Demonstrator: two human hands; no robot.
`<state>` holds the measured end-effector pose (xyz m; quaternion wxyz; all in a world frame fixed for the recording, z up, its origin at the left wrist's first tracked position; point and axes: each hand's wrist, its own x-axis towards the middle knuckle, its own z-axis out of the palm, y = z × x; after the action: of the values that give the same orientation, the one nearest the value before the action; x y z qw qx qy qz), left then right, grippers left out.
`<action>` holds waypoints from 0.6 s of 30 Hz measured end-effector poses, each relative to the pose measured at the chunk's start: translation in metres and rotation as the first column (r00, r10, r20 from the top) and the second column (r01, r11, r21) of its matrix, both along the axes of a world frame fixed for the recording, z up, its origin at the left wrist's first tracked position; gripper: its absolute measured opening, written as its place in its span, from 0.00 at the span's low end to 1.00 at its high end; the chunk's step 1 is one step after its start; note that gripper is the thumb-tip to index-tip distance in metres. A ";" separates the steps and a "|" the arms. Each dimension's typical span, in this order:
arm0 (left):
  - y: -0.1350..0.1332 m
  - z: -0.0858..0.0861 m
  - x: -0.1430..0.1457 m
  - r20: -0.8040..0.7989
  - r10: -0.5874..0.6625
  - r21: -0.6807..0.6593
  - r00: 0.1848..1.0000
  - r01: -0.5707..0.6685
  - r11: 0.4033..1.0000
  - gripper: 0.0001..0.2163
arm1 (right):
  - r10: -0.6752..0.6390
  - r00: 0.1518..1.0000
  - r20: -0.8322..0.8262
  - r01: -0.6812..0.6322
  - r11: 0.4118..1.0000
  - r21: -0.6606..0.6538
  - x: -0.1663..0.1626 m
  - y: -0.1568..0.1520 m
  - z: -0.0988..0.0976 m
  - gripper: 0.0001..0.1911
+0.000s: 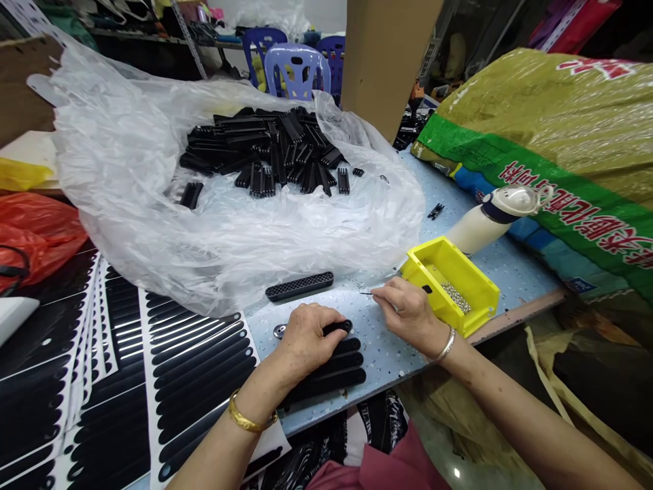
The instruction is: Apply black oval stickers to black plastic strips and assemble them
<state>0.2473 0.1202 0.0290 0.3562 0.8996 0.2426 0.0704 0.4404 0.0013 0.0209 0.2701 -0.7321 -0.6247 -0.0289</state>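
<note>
My left hand (309,337) is closed on a long black plastic strip (347,326) with a round hole at its tip; the rest of the strip is hidden under the fingers. Several similar black strips (349,376) lie side by side just below it. In a pinch, my right hand (408,309) holds a thin dark pointed tool (365,294), its tip aimed left; its exact kind is unclear. To the right of that hand stands a yellow bin (487,292) holding small shiny metal pieces (454,297). A black mesh-patterned strip (299,286) rests beyond my left hand.
A crumpled clear plastic bag (286,235) spreads across the table with a pile of black parts (275,146). Sheets of black stickers (201,367) lie on the left. A white bottle (477,228) leans behind the bin, beside a big green-and-gold sack (551,116).
</note>
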 end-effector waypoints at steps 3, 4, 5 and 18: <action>0.000 0.001 0.000 -0.013 0.009 0.002 1.000 -0.009 1.000 0.09 | -0.061 0.998 0.029 0.064 0.987 -0.148 0.001 0.006 -0.008 0.11; 0.000 0.001 0.000 -0.016 0.010 0.003 1.000 -0.010 1.000 0.09 | -0.100 0.994 0.036 0.105 0.975 -0.196 0.003 0.007 -0.011 0.09; 0.000 0.002 0.000 -0.018 0.009 0.002 1.000 -0.008 1.000 0.09 | -0.140 0.989 0.047 0.147 0.961 -0.235 0.004 0.008 -0.013 0.06; 0.000 0.002 0.000 -0.017 0.009 -0.010 1.000 -0.009 1.000 0.09 | -0.098 0.934 -0.343 0.046 0.987 -0.157 -0.014 -0.001 0.010 0.09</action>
<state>0.2470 0.1202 0.0307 0.3583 0.8973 0.2498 0.0631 0.4262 0.0000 0.0304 0.3210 -0.7659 -0.5399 0.1374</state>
